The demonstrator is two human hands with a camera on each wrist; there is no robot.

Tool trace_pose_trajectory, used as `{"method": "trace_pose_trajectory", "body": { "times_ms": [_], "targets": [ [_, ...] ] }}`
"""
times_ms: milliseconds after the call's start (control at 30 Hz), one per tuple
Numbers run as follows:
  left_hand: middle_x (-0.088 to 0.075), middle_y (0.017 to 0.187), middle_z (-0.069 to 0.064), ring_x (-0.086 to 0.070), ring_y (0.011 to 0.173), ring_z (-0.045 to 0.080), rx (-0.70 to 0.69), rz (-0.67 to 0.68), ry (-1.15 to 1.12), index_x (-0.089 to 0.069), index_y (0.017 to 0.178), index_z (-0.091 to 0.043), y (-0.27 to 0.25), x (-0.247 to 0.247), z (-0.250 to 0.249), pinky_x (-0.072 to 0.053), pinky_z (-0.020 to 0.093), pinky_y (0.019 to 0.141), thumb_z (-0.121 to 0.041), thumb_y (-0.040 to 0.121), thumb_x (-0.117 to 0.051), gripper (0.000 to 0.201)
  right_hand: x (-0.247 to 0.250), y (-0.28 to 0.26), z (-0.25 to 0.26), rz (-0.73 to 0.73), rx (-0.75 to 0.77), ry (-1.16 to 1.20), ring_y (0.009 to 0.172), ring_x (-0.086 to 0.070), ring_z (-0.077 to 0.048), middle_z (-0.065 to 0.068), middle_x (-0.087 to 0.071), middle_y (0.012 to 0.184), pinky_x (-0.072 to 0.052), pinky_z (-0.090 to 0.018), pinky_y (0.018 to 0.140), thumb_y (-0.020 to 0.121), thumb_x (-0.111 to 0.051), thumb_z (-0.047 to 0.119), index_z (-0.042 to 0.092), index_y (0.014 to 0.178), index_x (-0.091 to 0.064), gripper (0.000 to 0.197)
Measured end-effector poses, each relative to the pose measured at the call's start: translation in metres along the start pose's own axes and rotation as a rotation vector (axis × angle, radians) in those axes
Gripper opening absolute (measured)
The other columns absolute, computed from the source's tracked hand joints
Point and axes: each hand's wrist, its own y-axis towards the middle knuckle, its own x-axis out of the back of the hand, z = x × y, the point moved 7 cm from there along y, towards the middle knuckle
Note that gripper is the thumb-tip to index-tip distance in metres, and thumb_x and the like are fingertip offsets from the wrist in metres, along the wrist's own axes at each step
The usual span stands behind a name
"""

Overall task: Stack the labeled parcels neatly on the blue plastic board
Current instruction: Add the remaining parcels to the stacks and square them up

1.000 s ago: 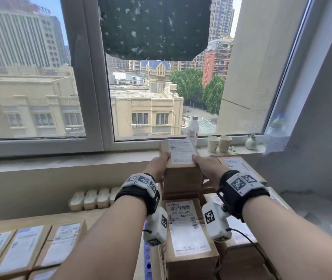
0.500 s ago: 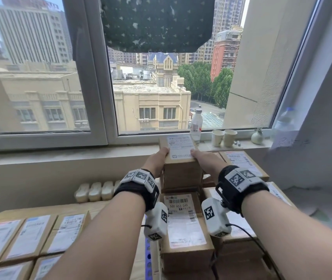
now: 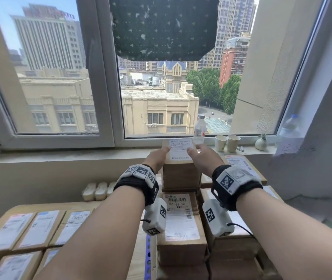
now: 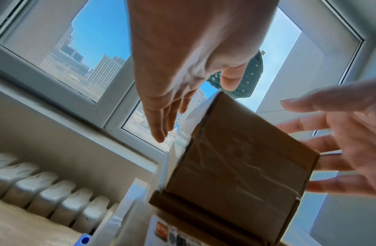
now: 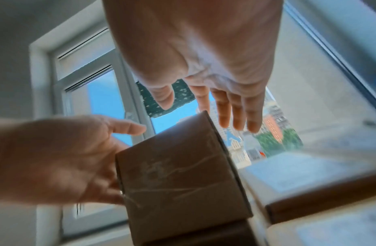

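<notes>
A brown top parcel [image 3: 181, 174] with a white label lies on the tall rear stack, close to the windowsill; it also shows as a taped box [image 4: 235, 158] [image 5: 178, 174]. My left hand [image 3: 160, 156] is beside its left edge with straight fingers [image 4: 159, 123], a small gap between them and the box. My right hand [image 3: 200, 153] is at the right edge, fingers [image 5: 235, 113] spread and straight. Neither hand holds anything. In front of the stack a lower labeled parcel [image 3: 181, 223] lies face up. A strip of the blue plastic board [image 3: 148, 257] shows under the stacks.
Several labeled parcels [image 3: 29, 229] lie flat on the left. More stacked parcels [image 3: 240, 164] stand on the right. The windowsill holds a bottle [image 3: 199, 130], two paper cups [image 3: 227, 142] and a small vase [image 3: 261, 143]. White containers [image 3: 98, 190] line the wall.
Both hands held the top parcel by its sides earlier; now their fingers have straightened and come off it. The parcel stays on the stack. The head view has tilted upward.
</notes>
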Motion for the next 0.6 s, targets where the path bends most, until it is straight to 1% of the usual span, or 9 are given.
{"method": "trace_pose_trajectory", "body": {
  "times_ms": [67, 133, 200, 267, 333, 367, 467, 600],
  "targets": [
    [-0.034, 0.154, 0.011, -0.036, 0.139, 0.028, -0.01, -0.04, 0.04, -0.032, 0.15, -0.007, -0.006, 0.007, -0.006, -0.03, 0.039, 0.114, -0.04, 0.104, -0.037, 0.057, 0.007, -0.008, 0.01, -0.049, 0.086, -0.178, 0.134, -0.042, -0.028, -0.01, -0.045, 0.148, -0.036, -0.04, 0.109, 0.1, -0.045, 0.041, 0.013, 0.147, -0.037, 0.056],
    [-0.033, 0.156, 0.01, -0.034, 0.14, 0.028, -0.039, -0.065, 0.084, -0.03, 0.151, -0.009, -0.013, 0.012, -0.011, -0.029, 0.043, 0.115, -0.037, 0.104, -0.036, 0.055, 0.009, -0.016, 0.019, -0.077, 0.171, -0.321, 0.136, -0.039, -0.027, -0.009, -0.043, 0.148, -0.036, -0.042, 0.111, 0.098, -0.047, 0.038, 0.016, 0.147, -0.036, 0.055],
    [-0.033, 0.156, 0.009, -0.034, 0.14, 0.028, -0.079, -0.092, 0.169, -0.031, 0.151, -0.009, -0.022, 0.017, -0.012, -0.03, 0.042, 0.114, -0.034, 0.104, -0.037, 0.053, 0.007, -0.024, 0.026, -0.066, 0.24, -0.394, 0.136, -0.037, -0.026, -0.007, -0.043, 0.147, -0.034, -0.043, 0.112, 0.097, -0.048, 0.036, 0.018, 0.146, -0.038, 0.053],
    [-0.033, 0.156, 0.012, -0.034, 0.142, 0.028, -0.111, -0.144, 0.248, -0.027, 0.152, -0.007, -0.032, 0.024, -0.008, -0.029, 0.04, 0.114, -0.03, 0.103, -0.041, 0.057, 0.004, -0.033, 0.033, -0.068, 0.3, -0.415, 0.133, -0.04, -0.025, -0.006, -0.046, 0.144, -0.036, -0.042, 0.111, 0.096, -0.049, 0.035, 0.018, 0.143, -0.043, 0.05],
    [-0.03, 0.158, 0.013, -0.031, 0.143, 0.029, -0.134, -0.186, 0.354, -0.021, 0.155, -0.009, -0.043, 0.031, -0.001, -0.027, 0.04, 0.116, -0.03, 0.102, -0.042, 0.06, -0.002, -0.044, 0.04, -0.072, 0.361, -0.429, 0.129, -0.044, -0.024, -0.005, -0.051, 0.139, -0.038, -0.041, 0.108, 0.095, -0.05, 0.034, 0.018, 0.139, -0.049, 0.046],
    [-0.03, 0.158, 0.013, -0.031, 0.143, 0.029, -0.139, -0.2, 0.404, -0.021, 0.155, -0.011, -0.049, 0.034, 0.003, -0.028, 0.04, 0.116, -0.03, 0.101, -0.042, 0.06, -0.005, -0.048, 0.043, -0.07, 0.388, -0.429, 0.127, -0.045, -0.023, -0.005, -0.052, 0.136, -0.039, -0.04, 0.108, 0.095, -0.05, 0.033, 0.018, 0.137, -0.051, 0.045],
    [-0.031, 0.157, 0.012, -0.032, 0.143, 0.028, -0.15, -0.242, 0.505, -0.024, 0.153, -0.012, -0.067, 0.048, 0.014, -0.028, 0.04, 0.116, -0.029, 0.101, -0.042, 0.058, -0.017, -0.063, 0.053, -0.049, 0.446, -0.414, 0.127, -0.044, -0.022, -0.004, -0.054, 0.133, -0.036, -0.038, 0.108, 0.095, -0.05, 0.032, 0.018, 0.131, -0.056, 0.04],
    [-0.033, 0.156, 0.012, -0.033, 0.142, 0.028, -0.124, -0.334, 0.609, -0.029, 0.152, -0.014, -0.09, 0.075, 0.033, -0.029, 0.039, 0.115, -0.03, 0.101, -0.043, 0.056, -0.038, -0.081, 0.068, 0.012, 0.529, -0.386, 0.126, -0.043, -0.023, -0.005, -0.053, 0.133, -0.033, -0.037, 0.109, 0.095, -0.051, 0.032, 0.015, 0.13, -0.056, 0.039]
  ]
}}
